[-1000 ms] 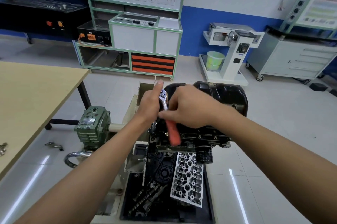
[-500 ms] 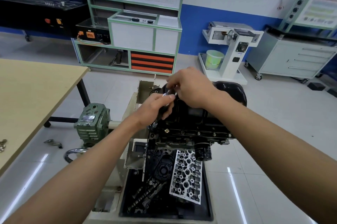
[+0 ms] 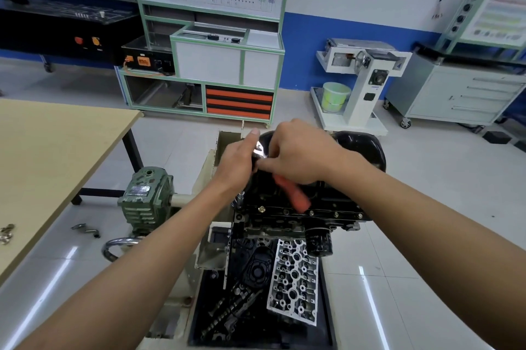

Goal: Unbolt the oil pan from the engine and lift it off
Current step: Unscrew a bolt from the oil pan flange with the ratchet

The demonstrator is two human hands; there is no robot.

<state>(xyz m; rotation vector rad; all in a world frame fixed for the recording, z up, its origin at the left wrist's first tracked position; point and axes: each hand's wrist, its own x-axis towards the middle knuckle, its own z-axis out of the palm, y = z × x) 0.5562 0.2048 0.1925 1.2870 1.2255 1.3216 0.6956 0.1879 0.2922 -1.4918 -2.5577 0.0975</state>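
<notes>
Black tray (image 3: 199, 321) nearest, with a bare cylinder head (image 3: 294, 281) and camshafts (image 3: 227, 310) lying in it. Above that the engine (image 3: 327, 211) sits on the stand, oil filter (image 3: 318, 241) hanging off its near face. Oil pan (image 3: 361, 150) is on top of the engine, seated on the flange, several flange bolts visible in place. Right hand (image 3: 299, 154) is wrapped round the orange handle of the ratchet (image 3: 293, 193). Left hand (image 3: 237, 163) cups the ratchet head, thumb straight up; its extension (image 3: 241, 197) drops to the pan's near left corner. Green gearbox (image 3: 146, 196) to the left. Wooden table (image 3: 51, 150) beyond it, loose hardware (image 3: 7, 233) at its edge. Green bucket (image 3: 334, 96) far back.
</notes>
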